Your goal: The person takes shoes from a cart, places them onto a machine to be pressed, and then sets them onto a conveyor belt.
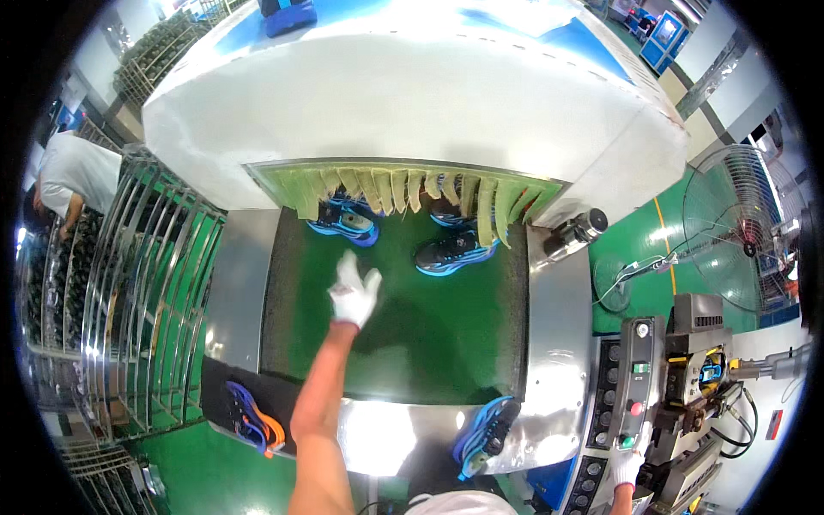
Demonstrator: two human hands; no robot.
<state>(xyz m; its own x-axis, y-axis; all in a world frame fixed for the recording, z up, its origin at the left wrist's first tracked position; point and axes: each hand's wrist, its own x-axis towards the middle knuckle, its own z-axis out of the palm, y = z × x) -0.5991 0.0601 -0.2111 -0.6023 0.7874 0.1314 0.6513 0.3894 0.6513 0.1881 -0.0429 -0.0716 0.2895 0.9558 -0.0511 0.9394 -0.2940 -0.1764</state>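
Note:
My left hand [354,292], in a white glove, reaches over the green conveyor belt [412,343]. Its thumb and fingers are apart, with nothing in them. Just beyond it lies a black and blue sports shoe [345,225] under the strip curtain [395,189]. To its right sits another black and blue shoe [455,253], with a third shoe [448,213] partly hidden behind the strips. My right hand [627,468], also gloved, is at the lower right beside the green button [627,441] of a control panel [639,369]. Its fingers look stretched along the panel, though small in view.
A blue shoe [487,433] stands on the metal front ledge [378,429]; a purple and orange shoe [254,419] lies at left. A steel bottle [577,233] stands by the tunnel mouth. A rack [142,300], another person [77,176] and a fan [742,236] flank the machine.

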